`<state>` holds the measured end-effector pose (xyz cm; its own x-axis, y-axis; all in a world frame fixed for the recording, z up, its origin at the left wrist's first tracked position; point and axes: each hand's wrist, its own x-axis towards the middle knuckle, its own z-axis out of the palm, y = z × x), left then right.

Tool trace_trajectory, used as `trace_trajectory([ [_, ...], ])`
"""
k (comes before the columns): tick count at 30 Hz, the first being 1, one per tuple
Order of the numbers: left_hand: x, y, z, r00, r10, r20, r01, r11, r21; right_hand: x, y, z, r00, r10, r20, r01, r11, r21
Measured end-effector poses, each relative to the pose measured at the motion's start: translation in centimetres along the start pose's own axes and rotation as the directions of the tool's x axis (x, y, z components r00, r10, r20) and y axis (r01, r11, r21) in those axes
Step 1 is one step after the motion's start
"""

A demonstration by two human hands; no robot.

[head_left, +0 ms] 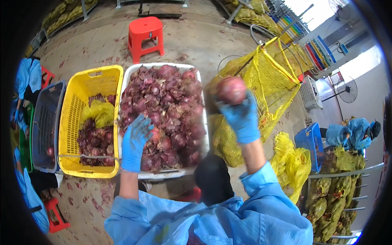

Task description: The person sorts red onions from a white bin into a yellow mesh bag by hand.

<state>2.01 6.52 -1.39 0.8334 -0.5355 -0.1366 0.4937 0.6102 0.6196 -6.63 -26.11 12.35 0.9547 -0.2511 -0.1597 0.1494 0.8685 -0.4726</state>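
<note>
My right hand [240,118], in a blue glove, grips a large red onion [231,90] between the white tub and the yellow mesh sack [265,77]. The onion is slightly smeared by motion. My left hand [136,141], also gloved in blue, hovers at the left side of the white tub [203,134] with its fingers apart and nothing in them. Beside its fingertips lies a reddish onion [156,134]. Red onions with loose, papery skins [165,102] fill the tub. The yellow sack stands propped up to the right, with onions showing through its lower part.
Left of the tub is a yellow crate [69,122] with dark onions and yellow netting, then a grey-blue crate [47,122]. A red stool [145,38] stands beyond the tub. Yellow mesh bags [288,159] lie at right near a blue crate [310,147]. Co-workers are at both sides.
</note>
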Motion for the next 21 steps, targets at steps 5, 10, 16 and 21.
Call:
trace_trajectory([
  [5,0.5,-1.3,0.3,0.993,-0.105,-0.049,0.107,0.994,0.033,2.1,-14.9,2.2,0.84,-0.539,0.054,0.512,0.758,-0.405],
  [10,1.6,-1.4,0.5,0.987,-0.089,-0.133,0.088,0.996,-0.011,7.0,-28.0,-0.2,0.816,-0.573,-0.079,0.436,0.699,-0.567],
  [16,2.0,0.7,-2.3,0.967,-0.044,-0.252,0.031,0.998,-0.058,5.5,-7.3,-2.8,0.942,-0.208,0.262,0.25,-0.083,-0.965],
  [21,1.4,1.0,-1.6,0.964,-0.076,-0.255,0.082,0.997,0.011,4.6,7.6,-8.9,0.92,0.284,-0.27,0.093,-0.827,-0.555],
])
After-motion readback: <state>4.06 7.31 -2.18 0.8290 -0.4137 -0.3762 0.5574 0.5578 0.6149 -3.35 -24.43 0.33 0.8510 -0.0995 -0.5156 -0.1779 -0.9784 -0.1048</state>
